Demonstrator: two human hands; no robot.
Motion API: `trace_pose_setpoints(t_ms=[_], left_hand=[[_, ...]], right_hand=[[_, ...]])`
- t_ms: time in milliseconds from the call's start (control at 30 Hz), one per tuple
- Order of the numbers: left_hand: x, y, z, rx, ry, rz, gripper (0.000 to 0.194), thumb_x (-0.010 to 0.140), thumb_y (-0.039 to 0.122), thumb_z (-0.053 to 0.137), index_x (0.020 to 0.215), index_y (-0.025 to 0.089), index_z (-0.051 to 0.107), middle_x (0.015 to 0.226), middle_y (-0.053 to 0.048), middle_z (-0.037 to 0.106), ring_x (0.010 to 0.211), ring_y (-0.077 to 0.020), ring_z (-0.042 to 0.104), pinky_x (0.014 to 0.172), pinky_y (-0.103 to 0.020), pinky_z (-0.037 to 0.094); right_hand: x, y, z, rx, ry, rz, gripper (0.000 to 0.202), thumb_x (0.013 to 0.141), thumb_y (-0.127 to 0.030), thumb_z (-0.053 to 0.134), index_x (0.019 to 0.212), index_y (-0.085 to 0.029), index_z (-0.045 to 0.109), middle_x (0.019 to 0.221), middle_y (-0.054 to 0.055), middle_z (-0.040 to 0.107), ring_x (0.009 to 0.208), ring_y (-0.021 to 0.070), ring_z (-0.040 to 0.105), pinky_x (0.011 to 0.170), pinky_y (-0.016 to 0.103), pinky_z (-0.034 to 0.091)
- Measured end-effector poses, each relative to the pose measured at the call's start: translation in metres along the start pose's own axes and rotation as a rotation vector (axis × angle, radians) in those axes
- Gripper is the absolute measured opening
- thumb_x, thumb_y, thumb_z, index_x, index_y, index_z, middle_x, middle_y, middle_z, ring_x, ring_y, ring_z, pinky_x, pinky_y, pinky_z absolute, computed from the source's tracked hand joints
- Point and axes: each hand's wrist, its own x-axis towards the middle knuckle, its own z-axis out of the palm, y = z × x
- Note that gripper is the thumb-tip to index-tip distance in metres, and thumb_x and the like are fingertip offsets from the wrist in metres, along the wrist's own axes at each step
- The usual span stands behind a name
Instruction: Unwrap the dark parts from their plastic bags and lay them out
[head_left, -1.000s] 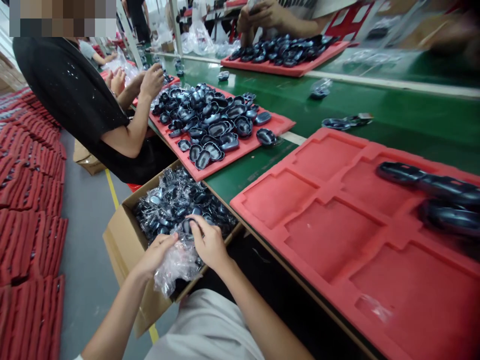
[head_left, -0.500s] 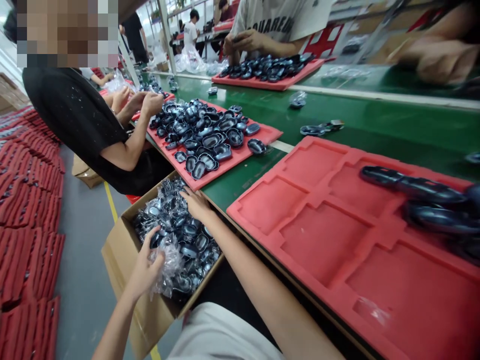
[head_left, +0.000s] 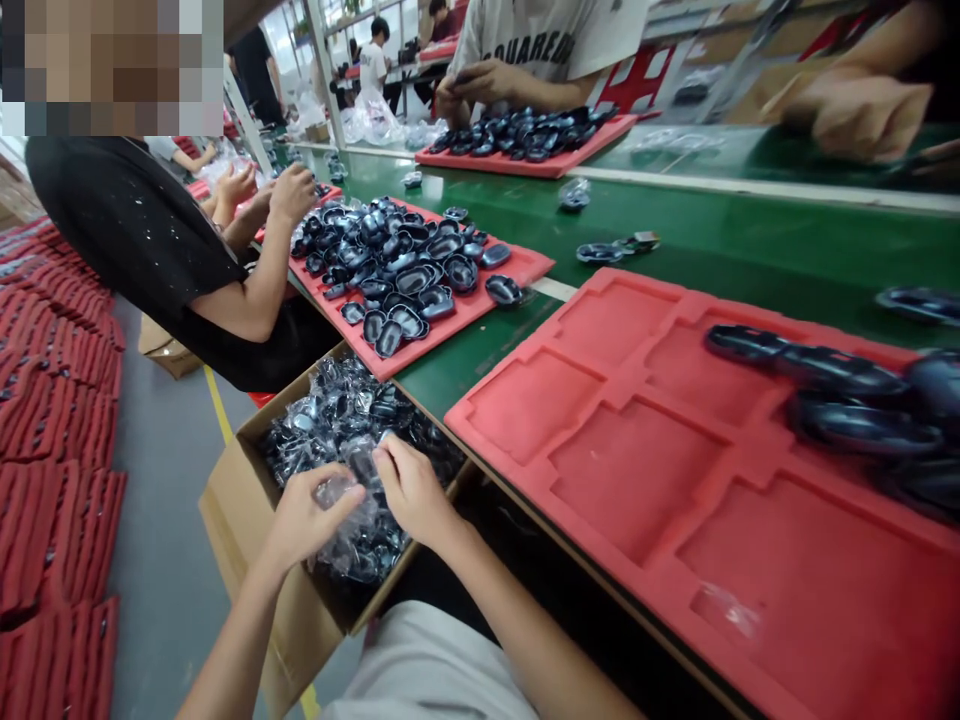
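Observation:
Both my hands are over an open cardboard box (head_left: 225, 490) filled with glossy dark-blue plastic shells, many in clear bags. My left hand (head_left: 315, 510) curls around crumpled clear plastic bags (head_left: 339, 500), its thumb and fingers closed on them. Close to it on the right, my right hand (head_left: 412, 490) has thumb and fingertips pinched together at a bagged plastic shell (head_left: 364, 460). The fingers partly hide that shell, and its outline is unclear through the film.
A red foam tray (head_left: 525, 405) with shallow recesses lies at right, dark shells (head_left: 855, 420) on its far side. Another red tray (head_left: 525, 262) bears a heap of shells. Loose pieces sit on the green belt (head_left: 712, 240). Co-workers' hands are beyond; red trays (head_left: 60, 480) are stacked at left.
My right hand has drawn back from the box's far side toward my left hand, its fingers now pinched on a bagged shell. My left hand keeps the crumpled bags.

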Motion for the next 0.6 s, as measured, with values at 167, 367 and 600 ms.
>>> trace_pose_setpoints(t_ms=[167, 367, 600], left_hand=[[0.008, 0.012, 0.018, 0.0, -0.124, 0.096, 0.034, 0.091, 0.047, 0.061, 0.084, 0.015, 0.069, 0.077, -0.001, 0.068, 0.073, -0.017, 0.056, 0.068, -0.025, 0.043], [0.006, 0.019, 0.025, -0.083, -0.183, 0.112, 0.038, 0.097, 0.042, 0.048, 0.069, 0.017, 0.052, 0.065, 0.002, 0.05, 0.063, -0.0123, 0.042, 0.061, -0.024, 0.034], [0.004, 0.02, 0.031, -0.017, -0.099, 0.032, 0.048, 0.098, 0.051, 0.048, 0.063, 0.018, 0.046, 0.06, 0.003, 0.044, 0.06, -0.0113, 0.036, 0.057, -0.025, 0.028]], right_hand=[[-0.007, -0.005, -0.026, 0.091, -0.116, 0.0, 0.029, 0.104, -0.023, 0.039, 0.074, -0.023, 0.04, 0.066, -0.003, 0.047, 0.061, 0.0128, 0.047, 0.059, 0.026, 0.033], [-0.007, 0.003, -0.033, 0.208, -0.084, 0.104, 0.032, 0.103, -0.031, 0.042, 0.072, -0.022, 0.045, 0.063, -0.005, 0.04, 0.057, 0.0118, 0.04, 0.055, 0.026, 0.03], [-0.012, -0.007, -0.042, -0.011, -0.03, -0.073, 0.017, 0.099, -0.031, 0.061, 0.087, -0.02, 0.061, 0.084, 0.003, 0.063, 0.077, 0.0161, 0.06, 0.074, 0.027, 0.048]])
